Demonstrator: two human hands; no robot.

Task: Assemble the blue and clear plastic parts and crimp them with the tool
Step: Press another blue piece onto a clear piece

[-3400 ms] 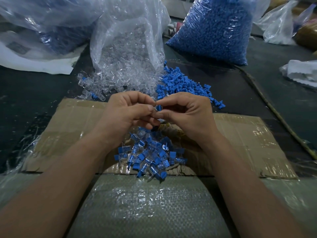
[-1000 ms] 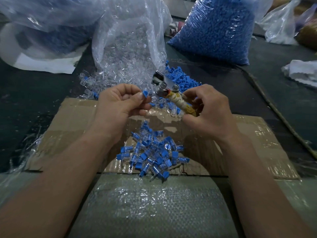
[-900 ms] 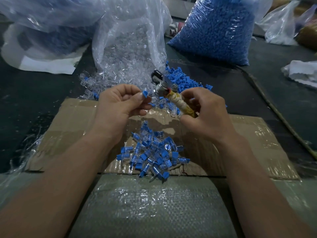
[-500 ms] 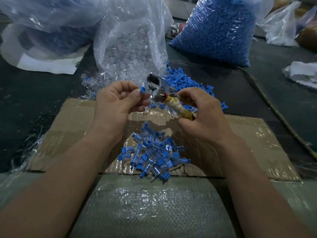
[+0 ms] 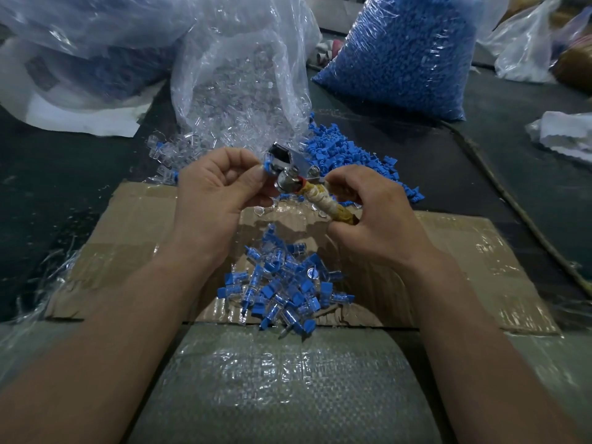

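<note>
Above the cardboard sheet (image 5: 128,225), the left hand (image 5: 217,190) pinches a small blue plastic piece (image 5: 266,164) between thumb and forefinger, against the metal head of the crimping tool (image 5: 288,174), whose yellow-wrapped handle the right hand (image 5: 374,219) grips with curled fingers (image 5: 344,184). The piece should probably sit square and fully in the head before any squeeze, fingers kept clear. Only its blue tip shows; any clear part is hidden.
</note>
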